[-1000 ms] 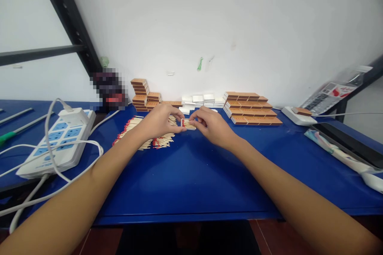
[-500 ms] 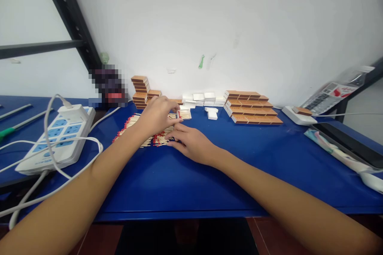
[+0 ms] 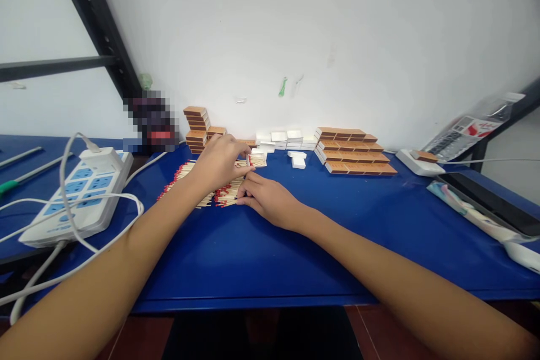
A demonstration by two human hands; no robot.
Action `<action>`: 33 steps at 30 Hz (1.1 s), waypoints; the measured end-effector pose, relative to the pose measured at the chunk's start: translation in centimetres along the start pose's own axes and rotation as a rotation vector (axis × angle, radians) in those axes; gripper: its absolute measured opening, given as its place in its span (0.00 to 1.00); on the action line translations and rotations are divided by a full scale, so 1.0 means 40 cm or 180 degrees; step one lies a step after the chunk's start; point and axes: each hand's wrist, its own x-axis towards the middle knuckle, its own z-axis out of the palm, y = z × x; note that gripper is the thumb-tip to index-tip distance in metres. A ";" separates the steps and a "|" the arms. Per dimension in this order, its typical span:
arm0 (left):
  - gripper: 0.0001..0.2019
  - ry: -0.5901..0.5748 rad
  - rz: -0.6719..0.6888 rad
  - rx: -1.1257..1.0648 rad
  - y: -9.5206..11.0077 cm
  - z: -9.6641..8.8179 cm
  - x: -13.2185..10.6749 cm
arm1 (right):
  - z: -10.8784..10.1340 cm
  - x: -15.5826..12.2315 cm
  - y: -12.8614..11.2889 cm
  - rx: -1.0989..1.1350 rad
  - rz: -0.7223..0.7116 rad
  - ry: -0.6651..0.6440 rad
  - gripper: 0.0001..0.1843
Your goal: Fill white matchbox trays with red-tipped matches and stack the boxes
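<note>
Left hand [image 3: 223, 160] curves at match-filled tray [image 3: 258, 161], grip uncertain; right hand [image 3: 270, 199] sits narrow at loose matches [image 3: 226, 196], hold unclear; white trays [image 3: 279, 138] stand near wall [image 3: 253, 39].

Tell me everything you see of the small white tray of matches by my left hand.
The white tray is small, shallow, rectangular and open-topped, seemingly of thin card. It looks roughly level, holding pale matches, red heads towards its left end. Your left hand grips that end. It's in front of stacked white pieces by the wall; whether it touches the blue table is unclear.
</note>
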 end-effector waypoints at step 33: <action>0.14 -0.0313 -0.0059 0.0682 -0.013 0.007 -0.001 | -0.150 -0.040 0.126 -0.0205 0.1037 -0.0425 0.07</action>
